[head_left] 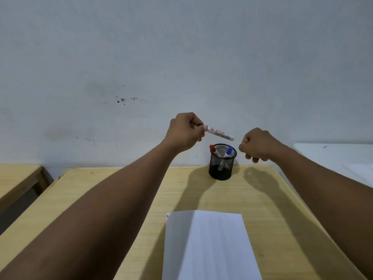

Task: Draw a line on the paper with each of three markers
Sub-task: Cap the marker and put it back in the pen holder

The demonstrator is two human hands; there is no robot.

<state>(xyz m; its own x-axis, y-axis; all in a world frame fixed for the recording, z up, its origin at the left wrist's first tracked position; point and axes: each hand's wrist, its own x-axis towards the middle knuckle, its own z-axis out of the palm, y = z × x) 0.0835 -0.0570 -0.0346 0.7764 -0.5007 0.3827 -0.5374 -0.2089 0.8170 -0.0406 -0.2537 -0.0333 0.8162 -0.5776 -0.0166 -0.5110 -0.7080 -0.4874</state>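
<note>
A white-barrelled marker with red print is gripped at one end by the left hand, held above a black wire-mesh pen cup and tilted down to the right. The right hand is clenched into a fist just beside the marker's free end; whether a cap is hidden inside can't be told. Two more markers, one red-capped and one blue-capped, are stood in the cup. A white paper sheet is laid flat on the pale wooden desk, near edge, well apart from the cup.
</note>
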